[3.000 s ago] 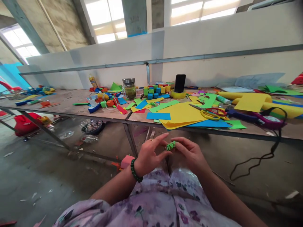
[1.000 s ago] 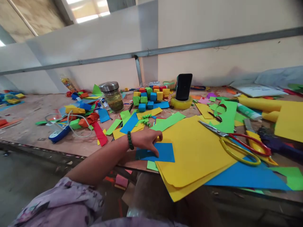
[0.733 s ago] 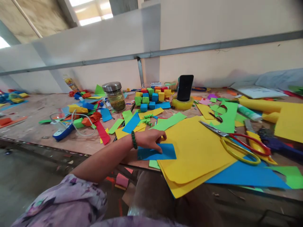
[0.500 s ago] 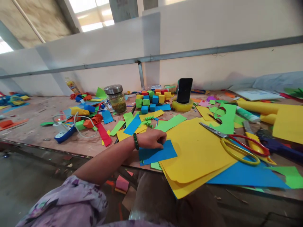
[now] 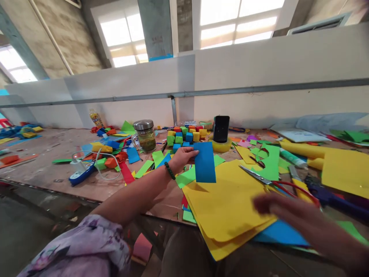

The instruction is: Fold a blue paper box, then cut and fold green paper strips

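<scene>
My left hand [image 5: 186, 157] pinches the left edge of a blue paper rectangle [image 5: 205, 163] and holds it upright above the table. My right hand [image 5: 276, 206] is smeared by motion over the right part of a stack of yellow paper sheets [image 5: 227, 204], so its fingers do not show clearly. Just behind it lie scissors with red and yellow handles [image 5: 284, 187], partly hidden by the hand, blades pointing left. Under the yellow stack a blue sheet [image 5: 282, 232] sticks out at the right.
Small coloured paper cubes [image 5: 187, 135] are grouped at the back, beside a phone [image 5: 221, 129] leaning upright on a yellow tape roll [image 5: 221, 146]. A glass jar mug [image 5: 145, 138] and a blue power strip [image 5: 82, 175] stand left. A glue tube [image 5: 293, 157] lies right among scraps.
My left hand has lifted the blue paper off the table and turned it upright. My right hand has come into view from the right. The head view has tilted up.
</scene>
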{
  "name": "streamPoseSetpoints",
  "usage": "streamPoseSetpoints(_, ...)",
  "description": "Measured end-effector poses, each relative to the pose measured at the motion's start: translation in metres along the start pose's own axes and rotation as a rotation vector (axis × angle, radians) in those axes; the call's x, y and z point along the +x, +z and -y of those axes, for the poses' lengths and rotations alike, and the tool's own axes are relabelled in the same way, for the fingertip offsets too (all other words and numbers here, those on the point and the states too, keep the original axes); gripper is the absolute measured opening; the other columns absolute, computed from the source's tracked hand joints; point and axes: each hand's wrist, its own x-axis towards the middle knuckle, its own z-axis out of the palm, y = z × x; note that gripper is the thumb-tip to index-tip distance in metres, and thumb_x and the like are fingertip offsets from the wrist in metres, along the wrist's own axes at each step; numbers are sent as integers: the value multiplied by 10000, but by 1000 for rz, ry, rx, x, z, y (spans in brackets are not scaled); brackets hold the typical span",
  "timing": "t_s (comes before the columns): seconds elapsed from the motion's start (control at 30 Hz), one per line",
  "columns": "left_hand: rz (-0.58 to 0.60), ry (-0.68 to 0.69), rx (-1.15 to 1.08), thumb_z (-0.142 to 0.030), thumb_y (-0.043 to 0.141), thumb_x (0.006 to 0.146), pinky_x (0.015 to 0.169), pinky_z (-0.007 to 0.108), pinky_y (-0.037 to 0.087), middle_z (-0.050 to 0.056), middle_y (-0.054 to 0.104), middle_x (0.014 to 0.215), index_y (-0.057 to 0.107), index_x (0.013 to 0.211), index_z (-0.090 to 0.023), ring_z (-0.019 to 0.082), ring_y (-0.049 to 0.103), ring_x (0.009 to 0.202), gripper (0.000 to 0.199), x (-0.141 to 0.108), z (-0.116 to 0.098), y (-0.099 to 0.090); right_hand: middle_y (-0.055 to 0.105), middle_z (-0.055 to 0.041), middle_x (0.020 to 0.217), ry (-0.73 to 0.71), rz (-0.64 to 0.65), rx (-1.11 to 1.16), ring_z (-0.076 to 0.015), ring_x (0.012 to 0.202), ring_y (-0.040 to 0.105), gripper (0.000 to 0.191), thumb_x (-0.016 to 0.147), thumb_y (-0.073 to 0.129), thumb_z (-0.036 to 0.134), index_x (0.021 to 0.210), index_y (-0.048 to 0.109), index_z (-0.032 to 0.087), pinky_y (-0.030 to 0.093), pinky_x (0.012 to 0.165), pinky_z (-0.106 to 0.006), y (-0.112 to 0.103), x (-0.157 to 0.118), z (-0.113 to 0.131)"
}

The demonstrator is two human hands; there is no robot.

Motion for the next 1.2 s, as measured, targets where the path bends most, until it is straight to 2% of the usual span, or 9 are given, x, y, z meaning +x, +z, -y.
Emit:
streamPoseSetpoints(0.03, 7, -7, -25, -467, 834, 550, 632, 272, 498, 11, 618, 664, 564, 697, -132, 107, 584, 589, 455, 4, 0, 6, 712, -117, 890, -9, 80, -111, -200, 819, 646, 338, 737, 704, 527, 893, 735, 229, 519, 722, -313, 6, 28, 7)
streamPoseSetpoints(0.1, 11, -7, -73, -486, 850, 512, 631, 271, 505, 11, 620, 666, 552, 707, -134, 107, 592, 587, 500, 11, 4, 17, 696, -109, 1053, -77, -2, -176, -223, 975, 631, 439, 766, 650, 552, 1050, 689, 219, 495, 819, -351, 24, 78, 16)
streamPoseSetpoints(0.23, -21, 15, -134, -591, 809, 517, 609, 229, 494, -14, 607, 656, 510, 709, -149, 79, 579, 567, 566, 15, 23, 28, 710, -64, 734, 10, 149, -74, -220, 673, 649, 680, 607, 717, 602, 1093, 631, 135, 526, 618, -361, 65, 129, 0)
streamPoseSetpoints(0.4, 57, -80, -94, -614, 766, 584, 556, 195, 465, 20, 654, 688, 592, 754, -132, 100, 627, 591, 540, 10, 38, 22, 663, -8, 630, -19, 88, -113, -169, 589, 583, 545, 659, 718, 490, 1063, 621, 137, 459, 560, -288, 71, 120, -31)
streamPoseSetpoints(0.57, 169, -175, -36, -489, 859, 494, 534, 215, 462, 43, 671, 649, 660, 738, -106, 118, 620, 550, 496, 5, 42, 24, 458, 91, 475, -62, 106, -150, -95, 450, 389, 566, 754, 657, 431, 1221, 554, 128, 318, 450, -230, 68, 110, -33)
streamPoseSetpoints(0.7, 145, -160, -53, -477, 848, 500, 548, 223, 462, 18, 635, 610, 642, 714, -107, 97, 582, 526, 475, 7, 42, 20, 528, 53, 571, -137, 141, -57, -100, 525, 477, 489, 850, 562, 391, 1292, 552, 182, 434, 532, -237, 70, 106, -29)
streamPoseSetpoints(0.87, 114, -134, -78, -485, 838, 488, 588, 235, 470, 4, 615, 618, 613, 721, -106, 83, 565, 529, 498, 10, 41, 12, 724, -68, 975, -160, 369, 32, -207, 845, 672, 433, 740, 705, 427, 1128, 695, 235, 555, 728, -332, 68, 104, -31)
streamPoseSetpoints(1.0, 111, -117, -61, -479, 843, 484, 579, 231, 456, -9, 609, 609, 613, 740, -110, 77, 557, 513, 504, 9, 38, 14, 731, -52, 844, -217, 369, -71, -194, 758, 657, 255, 727, 719, 446, 862, 777, 237, 535, 704, -323, 70, 104, -34)
streamPoseSetpoints(1.2, 166, -100, 26, -465, 823, 535, 581, 219, 436, 50, 682, 695, 663, 792, -104, 141, 653, 617, 471, 4, 34, 16, 646, -18, 646, -74, 223, -61, -152, 612, 553, 411, 683, 691, 593, 709, 747, 186, 475, 600, -292, 77, 105, -40)
